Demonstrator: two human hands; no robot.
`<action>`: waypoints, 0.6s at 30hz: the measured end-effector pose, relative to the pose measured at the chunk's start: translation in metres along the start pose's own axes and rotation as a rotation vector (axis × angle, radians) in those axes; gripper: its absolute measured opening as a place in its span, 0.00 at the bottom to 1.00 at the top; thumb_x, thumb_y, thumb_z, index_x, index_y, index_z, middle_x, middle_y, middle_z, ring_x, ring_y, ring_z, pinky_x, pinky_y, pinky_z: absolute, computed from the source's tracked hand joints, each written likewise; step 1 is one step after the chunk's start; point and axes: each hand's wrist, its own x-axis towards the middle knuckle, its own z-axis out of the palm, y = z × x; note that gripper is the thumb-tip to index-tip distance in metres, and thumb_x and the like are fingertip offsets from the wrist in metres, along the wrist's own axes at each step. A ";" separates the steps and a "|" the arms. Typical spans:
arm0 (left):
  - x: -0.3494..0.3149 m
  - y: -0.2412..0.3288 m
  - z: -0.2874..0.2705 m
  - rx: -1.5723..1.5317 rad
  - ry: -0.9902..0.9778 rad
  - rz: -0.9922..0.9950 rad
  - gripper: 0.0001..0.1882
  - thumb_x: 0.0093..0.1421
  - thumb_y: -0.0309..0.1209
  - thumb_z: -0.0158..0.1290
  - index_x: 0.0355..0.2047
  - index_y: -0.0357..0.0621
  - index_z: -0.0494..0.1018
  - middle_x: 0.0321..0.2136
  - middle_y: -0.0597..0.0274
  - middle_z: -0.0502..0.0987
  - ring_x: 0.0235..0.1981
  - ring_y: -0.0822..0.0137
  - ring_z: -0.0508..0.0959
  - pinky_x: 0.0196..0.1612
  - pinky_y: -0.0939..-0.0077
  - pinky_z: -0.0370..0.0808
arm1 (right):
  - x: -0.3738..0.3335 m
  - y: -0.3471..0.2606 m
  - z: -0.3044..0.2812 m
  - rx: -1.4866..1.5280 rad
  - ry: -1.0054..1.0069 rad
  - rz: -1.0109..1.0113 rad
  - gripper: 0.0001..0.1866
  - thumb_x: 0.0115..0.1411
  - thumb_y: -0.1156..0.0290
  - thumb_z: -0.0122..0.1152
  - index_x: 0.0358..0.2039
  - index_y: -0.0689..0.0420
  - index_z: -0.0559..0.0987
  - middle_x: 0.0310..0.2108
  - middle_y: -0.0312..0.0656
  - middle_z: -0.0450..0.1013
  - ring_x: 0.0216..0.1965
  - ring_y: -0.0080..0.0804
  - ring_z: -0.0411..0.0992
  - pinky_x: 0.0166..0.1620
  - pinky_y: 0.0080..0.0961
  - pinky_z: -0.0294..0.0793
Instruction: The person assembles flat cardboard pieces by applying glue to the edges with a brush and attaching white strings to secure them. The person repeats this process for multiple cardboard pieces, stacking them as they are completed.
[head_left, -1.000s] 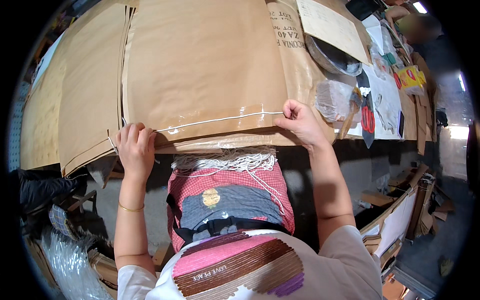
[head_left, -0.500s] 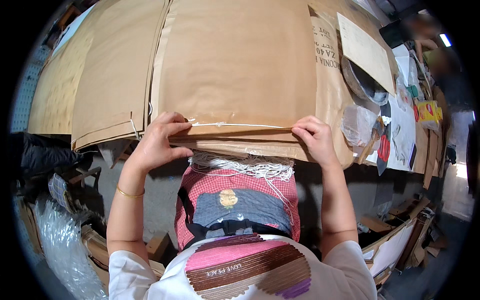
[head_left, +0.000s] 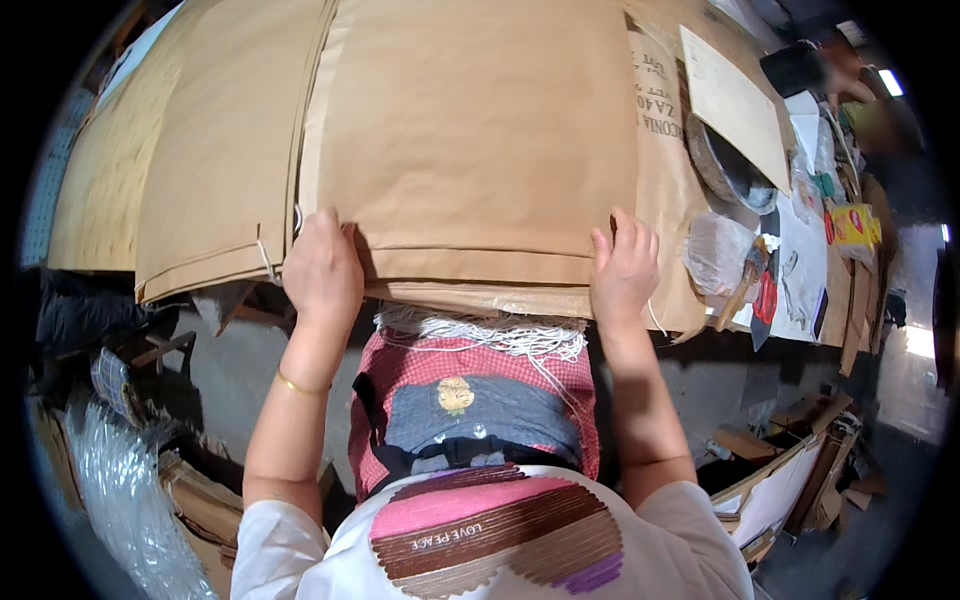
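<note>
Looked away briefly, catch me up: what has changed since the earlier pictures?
The brown paper's near edge is now folded up over the white cord, hiding its straight run; a loose end shows by the right hand. The left hand, thumb spread before, has drawn in at the fold. The cord bundle and red scissors stayed put.

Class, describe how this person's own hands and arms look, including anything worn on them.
The left hand and right hand are ungloved. A thin, gold-coloured bangle circles the left forearm; none shows on the right. Both forearms are bare below short, white sleeves.
</note>
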 end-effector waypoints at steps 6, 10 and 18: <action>-0.022 0.055 -0.013 -0.141 -0.410 0.553 0.46 0.50 0.43 0.60 0.62 0.28 0.52 0.62 0.39 0.55 0.66 0.46 0.52 0.68 0.57 0.48 | -0.019 -0.099 -0.004 0.247 -0.416 -0.385 0.47 0.54 0.48 0.58 0.64 0.67 0.53 0.67 0.54 0.48 0.68 0.46 0.45 0.69 0.42 0.40; -0.016 0.014 -0.008 0.144 -0.371 0.287 0.62 0.45 0.66 0.52 0.63 0.23 0.44 0.66 0.37 0.46 0.68 0.46 0.44 0.69 0.57 0.41 | -0.023 -0.037 -0.008 0.082 -0.341 -0.076 0.48 0.57 0.47 0.55 0.65 0.69 0.49 0.67 0.58 0.46 0.69 0.48 0.43 0.69 0.42 0.38; -0.022 -0.004 -0.003 0.022 -0.269 0.289 0.54 0.53 0.60 0.50 0.64 0.28 0.45 0.66 0.38 0.45 0.68 0.44 0.45 0.68 0.54 0.42 | -0.023 -0.001 -0.010 -0.087 -0.160 0.127 0.33 0.57 0.59 0.59 0.57 0.68 0.64 0.61 0.56 0.58 0.60 0.49 0.58 0.60 0.42 0.57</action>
